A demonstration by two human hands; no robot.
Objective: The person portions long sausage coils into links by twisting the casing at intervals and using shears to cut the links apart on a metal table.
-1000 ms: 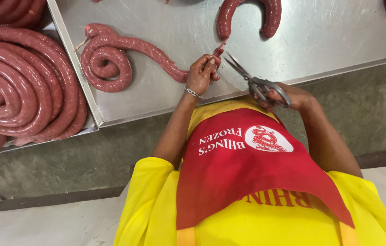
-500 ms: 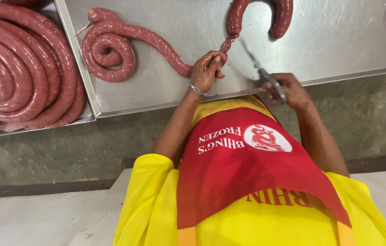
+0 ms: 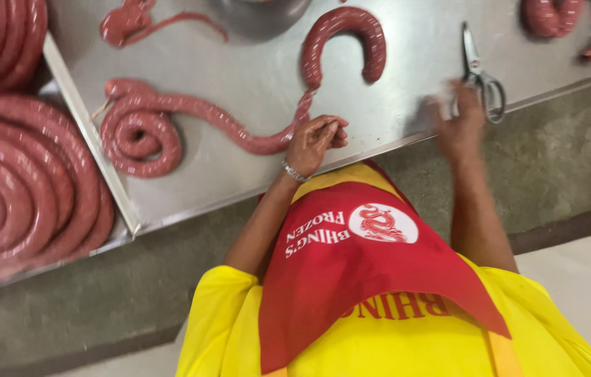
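A long red sausage (image 3: 170, 119) lies on the steel table (image 3: 407, 105), coiled at its left end, and runs right to my left hand (image 3: 315, 142). That hand, with a bracelet at the wrist, pinches the sausage's thin twisted end. Just above it lies a U-shaped sausage piece (image 3: 345, 31). Steel scissors (image 3: 478, 70) lie flat on the table with blades together, pointing away from me. My right hand (image 3: 460, 124) is blurred and sits at the scissors' handles with fingers loose.
A tray (image 3: 93, 146) at the left holds big coils of sausage (image 3: 16, 188). A metal bowl (image 3: 260, 14) stands at the top, with a limp scrap of casing (image 3: 131, 24) to its left. More sausages (image 3: 574, 28) lie top right. The table's front edge runs beside my hands.
The scissors were in my right hand at the sausage's end; now they lie on the table to the right. My right hand has moved right. My left hand keeps hold of the sausage end.
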